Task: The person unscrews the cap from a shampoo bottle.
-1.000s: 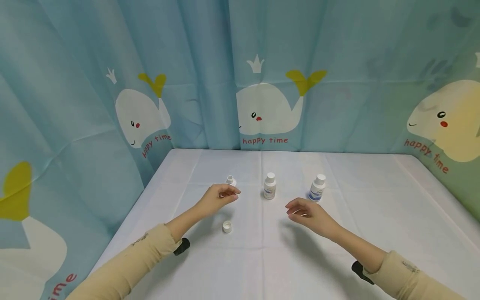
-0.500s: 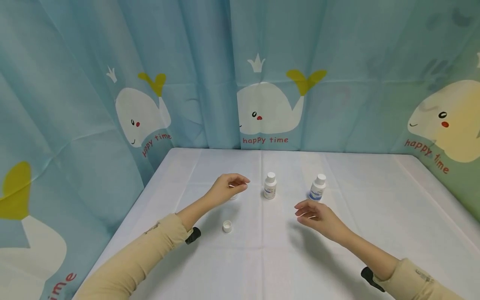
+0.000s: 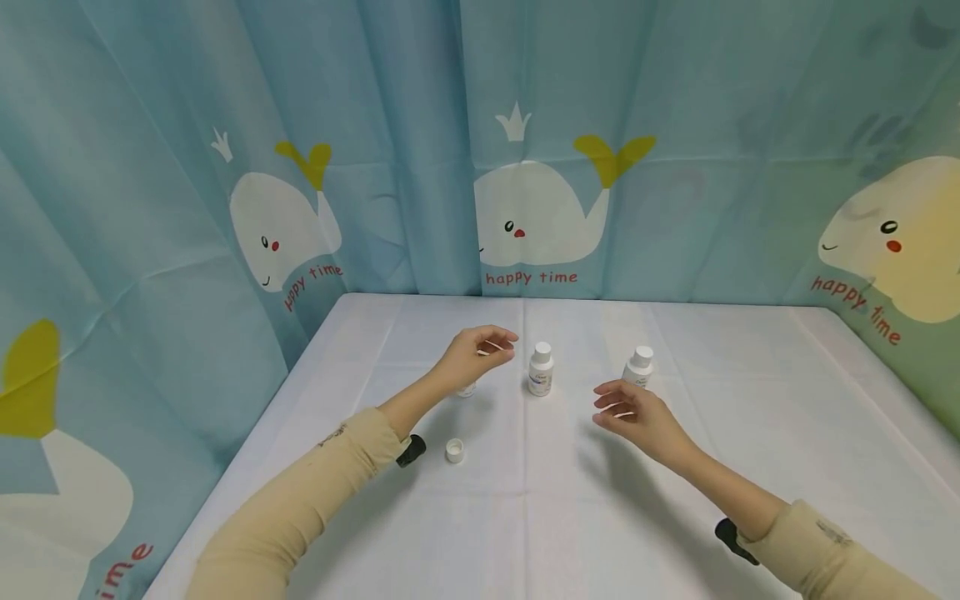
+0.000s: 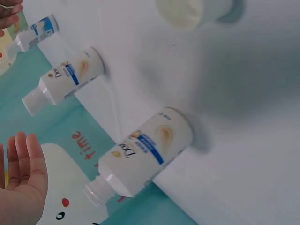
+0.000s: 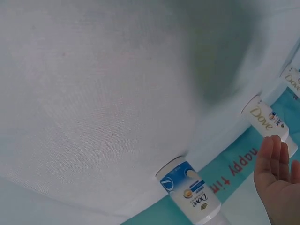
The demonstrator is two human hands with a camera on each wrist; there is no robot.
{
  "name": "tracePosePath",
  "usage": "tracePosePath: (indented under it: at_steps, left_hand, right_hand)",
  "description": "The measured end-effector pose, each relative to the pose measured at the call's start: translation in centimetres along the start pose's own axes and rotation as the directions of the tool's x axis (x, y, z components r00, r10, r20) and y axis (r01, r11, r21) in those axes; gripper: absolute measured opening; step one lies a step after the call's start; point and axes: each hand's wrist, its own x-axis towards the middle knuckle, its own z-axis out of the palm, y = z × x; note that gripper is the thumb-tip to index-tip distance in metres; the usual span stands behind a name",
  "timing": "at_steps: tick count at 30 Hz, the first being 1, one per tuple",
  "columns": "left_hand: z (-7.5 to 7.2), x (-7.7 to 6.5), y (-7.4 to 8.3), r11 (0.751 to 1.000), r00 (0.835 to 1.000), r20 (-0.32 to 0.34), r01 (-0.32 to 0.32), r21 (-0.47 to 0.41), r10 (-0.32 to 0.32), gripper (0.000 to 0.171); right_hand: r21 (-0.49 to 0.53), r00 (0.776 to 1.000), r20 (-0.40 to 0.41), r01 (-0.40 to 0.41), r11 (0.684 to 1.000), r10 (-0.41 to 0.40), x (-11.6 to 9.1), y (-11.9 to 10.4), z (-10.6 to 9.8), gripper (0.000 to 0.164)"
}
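The left hand (image 3: 480,357) is higher and further right in the head view than a second ago; it now hides most of the uncapped white plastic bottle with a bare threaded neck (image 4: 145,152), left of centre. The right hand (image 3: 639,418) is slightly higher than half a second ago and overlaps the lower part of the capped white plastic bottle with a large blue label panel (image 5: 190,190), right of centre. For the work in hand, the left fingertips are judged nearest the middle capped white plastic bottle (image 3: 540,379), cap in place. The small round white loose cap (image 3: 454,451) lies hollow side up on the white cloth-covered tabletop (image 3: 450,542), below centre.

Pose: both beige sleeves (image 3: 292,508) enter from the lower part of the frame; each hand has loosely curved fingers, thumb apart, holds nothing, and no contact with a bottle is evident
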Motion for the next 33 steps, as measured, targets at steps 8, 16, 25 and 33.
tracePosePath:
  at_steps: [8, 16, 25, 33]
  left_hand:
    - [0.5, 1.3, 1.0, 1.000, 1.000, 0.009, -0.007, 0.014, 0.007, 0.028]
    - [0.9, 2.5, 1.3, 0.999, 0.999, 0.037, 0.017, 0.033, -0.018, 0.031]
    - [1.5, 3.1, 0.9, 0.995, 0.998, 0.065, 0.021, 0.098, -0.027, 0.042]
    - [2.0, 4.3, 1.1, 0.995, 0.997, 0.073, 0.013, 0.098, -0.020, 0.042]
  right_hand:
    - [-0.047, 0.999, -0.039, -0.011, 0.999, 0.010, 0.8, 0.1, 0.2, 0.030]
    - [-0.017, 0.999, -0.036, 0.017, 1.000, -0.018, 2.0, 0.7, 0.9, 0.035]
    - [0.055, 1.000, 0.008, 0.007, 0.998, -0.007, 3.8, 1.2, 1.8, 0.042]
    - [0.020, 0.990, 0.095, -0.105, 0.994, 0.103, 5.5, 1.8, 2.0, 0.046]
